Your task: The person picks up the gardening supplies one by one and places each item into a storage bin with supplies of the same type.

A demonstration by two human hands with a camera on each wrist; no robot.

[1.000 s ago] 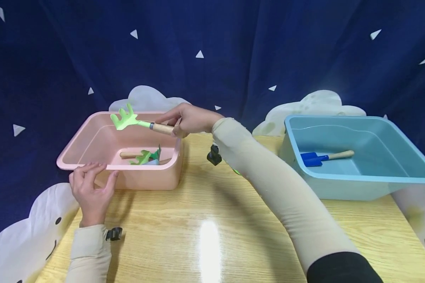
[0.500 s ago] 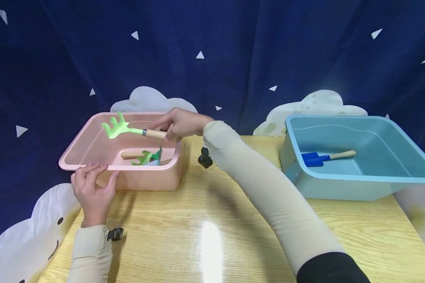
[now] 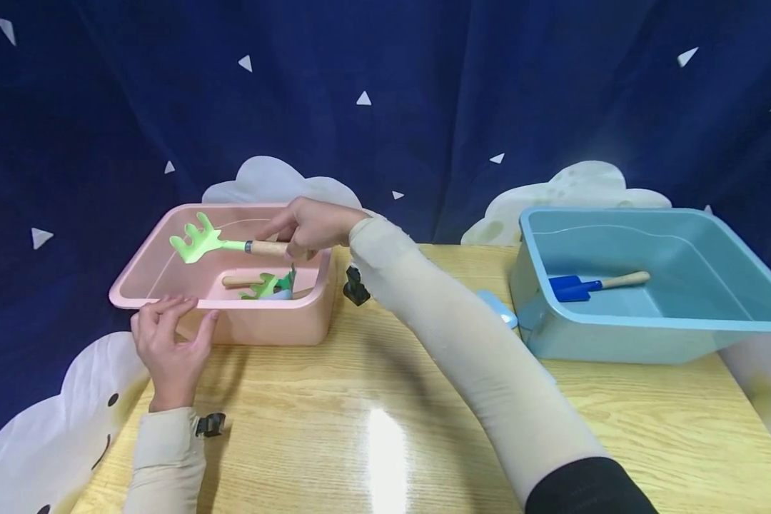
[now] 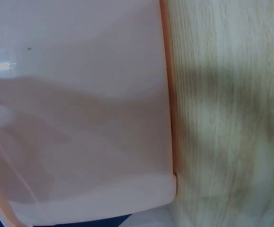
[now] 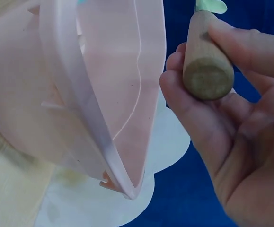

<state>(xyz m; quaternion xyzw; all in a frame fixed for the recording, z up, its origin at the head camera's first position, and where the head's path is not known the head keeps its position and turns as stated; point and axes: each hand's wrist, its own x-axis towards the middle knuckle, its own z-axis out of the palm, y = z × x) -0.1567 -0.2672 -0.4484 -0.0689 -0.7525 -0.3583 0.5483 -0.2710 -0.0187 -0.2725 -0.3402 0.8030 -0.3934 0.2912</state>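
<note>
My right hand [image 3: 318, 227] pinches the wooden handle of a light green hand rake [image 3: 199, 241], which hangs over the pink bin [image 3: 257, 325] with its tines to the left. In the right wrist view, thumb and fingers hold the handle [image 5: 207, 78] near its butt end. My left hand [image 3: 172, 353] grips the bin's front rim near its left corner, fingertips over the edge. Inside the bin lie a second green rake [image 3: 266, 284], a wooden handle [image 3: 239, 281], a dark green piece and a light blue piece, partly hidden by the front wall.
A blue bin [image 3: 642, 335] stands at the right with a blue trowel [image 3: 572, 289] inside. Beside it a light blue object [image 3: 497, 308] lies on the wooden table [image 3: 321, 428], partly behind the right forearm. A dark blue curtain [image 3: 411, 86] hangs behind.
My right hand has moved left and slightly down, carrying the rake further over the pink bin. The light blue object by the blue bin has come into view. The left hand stays put.
</note>
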